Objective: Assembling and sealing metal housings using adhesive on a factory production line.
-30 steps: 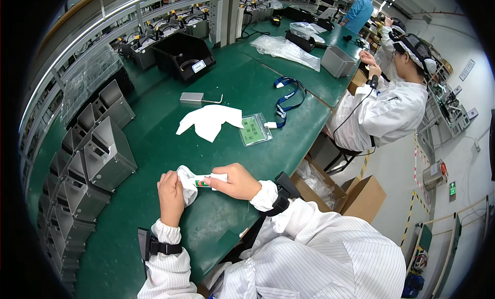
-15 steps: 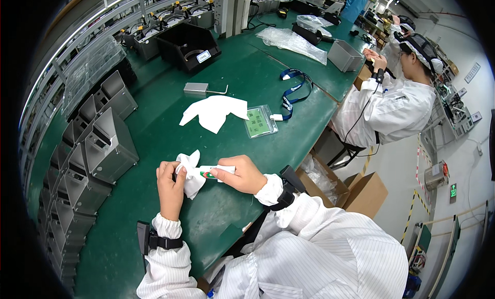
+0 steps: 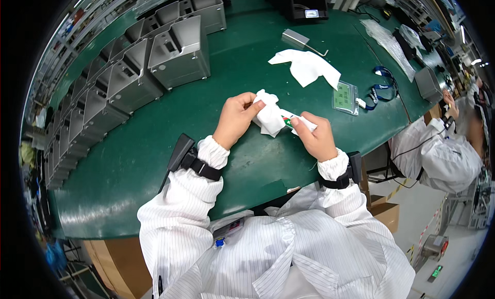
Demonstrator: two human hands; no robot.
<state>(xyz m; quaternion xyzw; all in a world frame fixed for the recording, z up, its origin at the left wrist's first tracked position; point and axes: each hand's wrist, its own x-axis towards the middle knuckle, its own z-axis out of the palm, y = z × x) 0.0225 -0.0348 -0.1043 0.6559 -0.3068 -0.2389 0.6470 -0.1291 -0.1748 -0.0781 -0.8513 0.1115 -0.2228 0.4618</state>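
Note:
Above the near part of the green bench, my left hand (image 3: 236, 119) pinches a crumpled white cloth (image 3: 269, 116) between thumb and fingers. My right hand (image 3: 317, 139) is closed on a small white tube (image 3: 289, 121) with green and red print, thumb lying along it. The tube's far end meets the cloth, and its tip is hidden there. Beyond both hands a second white cloth (image 3: 304, 66) lies spread out. Its right end reaches the green badge (image 3: 344, 97) in a clear holder, which has a blue lanyard (image 3: 384, 85).
Grey metal housings (image 3: 180, 54) stand in rows at the left. Farther back are a small grey block with a bent rod (image 3: 295, 37) and a black bin (image 3: 304, 10). A grey box (image 3: 428, 85) stands at the right, near a seated co-worker (image 3: 438, 149). Bubble wrap (image 3: 386, 46) lies at the far right.
The view has swung left, so bench things appear farther right and more housings show. Both hands still hold the cloth and tube together; the cloth is now bunched more upright in my left fingers.

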